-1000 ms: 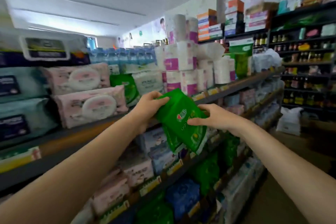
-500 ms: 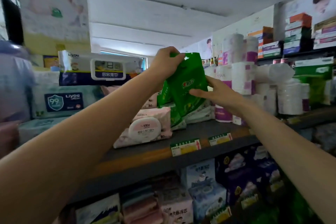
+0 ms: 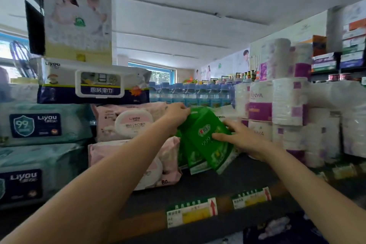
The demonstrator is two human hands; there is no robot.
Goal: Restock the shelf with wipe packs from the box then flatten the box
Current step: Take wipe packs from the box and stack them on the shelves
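**Seating the green wipe pack on the shelf**

The left hand (image 3: 176, 114) pinches the top corner of the green wipe pack (image 3: 208, 140); the right hand (image 3: 244, 137) presses flat fingers on its front. The pack leans between both hands, bottom edge on the shelf (image 3: 227, 182). Best to push it upright against the green packs behind it, then let go. Counted: two pink packs left of the hands, at least two green ones; the box is not in view.

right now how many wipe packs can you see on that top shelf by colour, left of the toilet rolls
pink packs: 2
teal packs: 2
white and navy pack: 1
green packs: at least 2, the front one gripped by the left hand and touched by the right hand
total: at least 7
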